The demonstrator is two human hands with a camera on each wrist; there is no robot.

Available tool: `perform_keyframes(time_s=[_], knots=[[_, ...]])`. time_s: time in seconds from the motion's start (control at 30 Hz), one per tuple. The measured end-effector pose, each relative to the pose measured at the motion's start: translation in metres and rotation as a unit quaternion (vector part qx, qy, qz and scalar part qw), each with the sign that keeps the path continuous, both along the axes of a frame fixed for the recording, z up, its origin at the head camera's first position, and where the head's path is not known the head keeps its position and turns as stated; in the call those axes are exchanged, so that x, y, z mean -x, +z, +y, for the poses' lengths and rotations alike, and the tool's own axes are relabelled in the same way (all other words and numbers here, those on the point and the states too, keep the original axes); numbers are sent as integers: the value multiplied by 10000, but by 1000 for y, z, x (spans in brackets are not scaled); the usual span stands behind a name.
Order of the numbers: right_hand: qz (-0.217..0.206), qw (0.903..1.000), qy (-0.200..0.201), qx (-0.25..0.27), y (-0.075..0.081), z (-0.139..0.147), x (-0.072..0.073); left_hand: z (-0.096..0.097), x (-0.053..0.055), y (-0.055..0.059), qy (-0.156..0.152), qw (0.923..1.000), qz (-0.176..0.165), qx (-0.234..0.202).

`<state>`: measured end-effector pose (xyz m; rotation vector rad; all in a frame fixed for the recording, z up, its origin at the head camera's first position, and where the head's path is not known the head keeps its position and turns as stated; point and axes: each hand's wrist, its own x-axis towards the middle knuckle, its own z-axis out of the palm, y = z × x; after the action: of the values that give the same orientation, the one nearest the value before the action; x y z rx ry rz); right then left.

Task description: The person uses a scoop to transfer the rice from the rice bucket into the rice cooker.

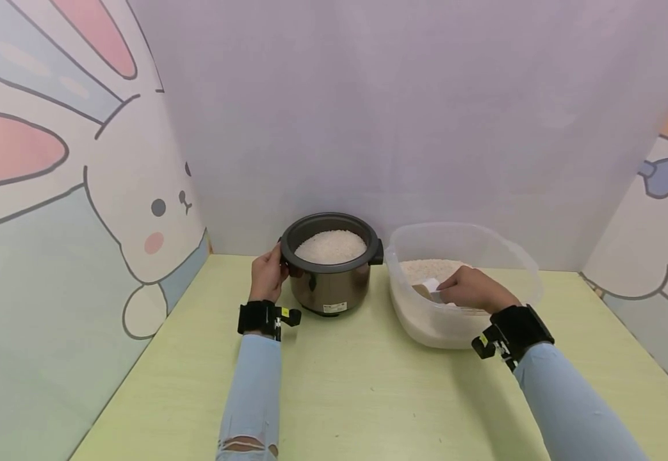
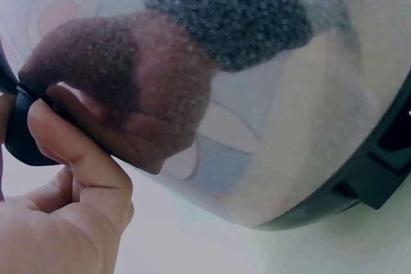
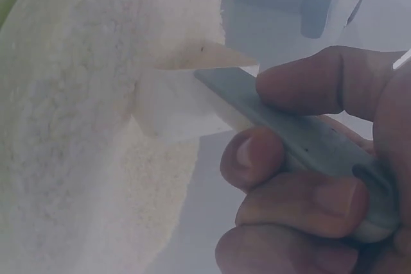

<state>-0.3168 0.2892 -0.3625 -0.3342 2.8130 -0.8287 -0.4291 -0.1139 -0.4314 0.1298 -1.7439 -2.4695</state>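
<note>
My left hand [image 1: 266,276] grips the black side handle [image 2: 29,139] of a dark metallic rice cooker [image 1: 329,291]; the left wrist view shows the thumb and a bent finger at it. White rice [image 1: 332,247] lies heaped inside the lidless cooker. On the right stands a translucent plastic bin [image 1: 426,328] partly filled with rice. Inside it, my right hand [image 1: 474,289] holds a scoop by its grey handle [image 3: 289,136], fingers curled around it. The scoop's pale cup [image 3: 180,104] is down at the rice, and the bin wall veils part of it.
Both containers stand side by side on a light yellow-green table [image 1: 357,390], near the back wall [image 1: 368,128]. A cooker handle [image 1: 377,252] sticks out close to the bin's left rim. Printed side walls [image 1: 34,288] enclose the table left and right.
</note>
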Motion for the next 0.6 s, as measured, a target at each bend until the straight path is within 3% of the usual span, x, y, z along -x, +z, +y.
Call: perform_keyframes(time_s=[0.6], knots=[[-342,9959,234,808,1,7,0,2,0,-1,131,9998,121,-89]])
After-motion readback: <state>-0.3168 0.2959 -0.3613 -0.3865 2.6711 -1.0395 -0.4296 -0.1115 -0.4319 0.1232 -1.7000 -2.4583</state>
